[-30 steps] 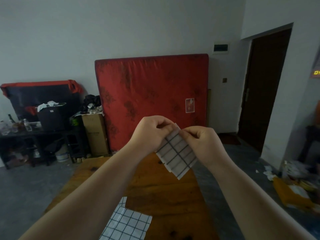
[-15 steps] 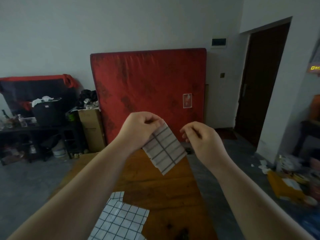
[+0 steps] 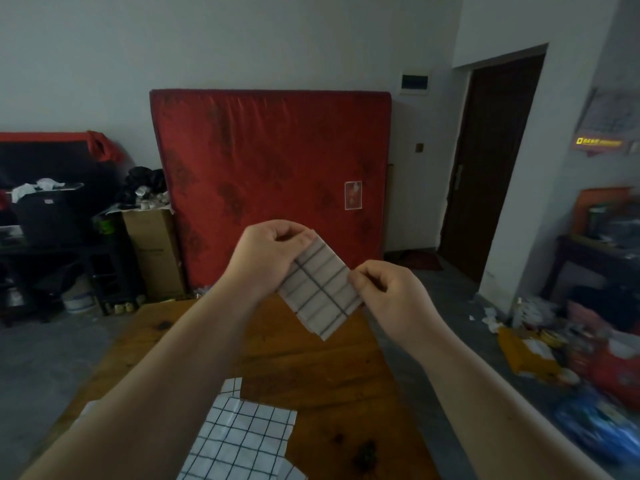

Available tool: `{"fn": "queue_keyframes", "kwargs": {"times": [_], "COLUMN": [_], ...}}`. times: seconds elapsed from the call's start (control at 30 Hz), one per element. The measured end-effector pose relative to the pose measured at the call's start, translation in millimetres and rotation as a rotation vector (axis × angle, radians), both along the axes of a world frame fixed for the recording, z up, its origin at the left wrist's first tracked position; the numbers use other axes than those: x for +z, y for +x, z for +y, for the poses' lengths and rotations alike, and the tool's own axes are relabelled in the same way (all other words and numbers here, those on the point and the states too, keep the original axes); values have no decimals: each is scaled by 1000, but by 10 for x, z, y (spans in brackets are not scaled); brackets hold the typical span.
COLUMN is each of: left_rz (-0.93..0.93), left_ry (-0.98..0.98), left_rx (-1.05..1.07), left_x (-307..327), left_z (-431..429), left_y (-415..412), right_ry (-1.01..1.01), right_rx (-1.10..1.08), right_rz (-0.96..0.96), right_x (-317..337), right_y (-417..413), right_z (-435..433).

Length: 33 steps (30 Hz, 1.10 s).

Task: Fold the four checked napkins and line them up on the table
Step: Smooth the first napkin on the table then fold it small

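**Folded checked napkin pinched between two hands above the desk**

Held up in the air between both hands: one small folded napkin (image 3: pixel 320 289), white with dark grid lines, tilted like a diamond with one corner pointing down. Left hand (image 3: pixel 268 252) closed on the upper left corner, fingers curled over the top edge. Right hand (image 3: pixel 388 289) pinching the right corner between thumb and fingertips. Both hands closed on the cloth, well above the wooden desk (image 3: pixel 311 368) and out of contact with it. Probably gripped at two opposite corners to keep the layers square and taut while lining up or tightening a fold; a looser grip would likely let the stack slide apart.

Below the hands and closer to the body, near the left forearm: more checked cloth (image 3: pixel 242 441) lying flat and unfolded on the desk, edges overlapping, exact count unclear. No finished napkins visibly lined up yet, so apparently early in the task.

Beyond the hands: a red mattress (image 3: pixel 270 174) leaning against the wall.
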<state>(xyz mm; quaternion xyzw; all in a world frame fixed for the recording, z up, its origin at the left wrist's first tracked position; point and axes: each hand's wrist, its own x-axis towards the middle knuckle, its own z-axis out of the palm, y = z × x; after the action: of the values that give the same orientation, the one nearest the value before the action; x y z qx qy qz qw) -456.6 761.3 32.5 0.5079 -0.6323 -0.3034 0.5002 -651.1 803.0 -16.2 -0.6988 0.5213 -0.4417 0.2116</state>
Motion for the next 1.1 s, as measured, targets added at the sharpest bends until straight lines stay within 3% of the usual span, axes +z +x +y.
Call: {"fn": "queue_keyframes", "kwargs": {"times": [0.07,0.27,0.57,0.67,0.83,0.93,1.1], "left_rz": [31,-120,-173,-92,195,174,58], "left_ry": [25,5,125,214,454,469,333], "left_rx": [-8,-110,-455,-609,-928,-945,-823], "left_x": [44,0,-286,-427,-679,-842,-991], "left_z": [-25,13,140,177,413,572,718], "left_y": [238,622,431,257,-265,-692,-1657], "right_ry": [17,45,46,-13,-89,-117,-86], "right_rx": [-8,-54,-263,-387,-571,-672,-766], "right_rz": [7,41,35,30,-41,-117,-231], "right_x": [-33,-42,-161,-231,-312,-385,-598], "right_y": [136,555,688,502,11,-352,-1225], "right_z": [41,145,554,765,1104,1261,1565]}}
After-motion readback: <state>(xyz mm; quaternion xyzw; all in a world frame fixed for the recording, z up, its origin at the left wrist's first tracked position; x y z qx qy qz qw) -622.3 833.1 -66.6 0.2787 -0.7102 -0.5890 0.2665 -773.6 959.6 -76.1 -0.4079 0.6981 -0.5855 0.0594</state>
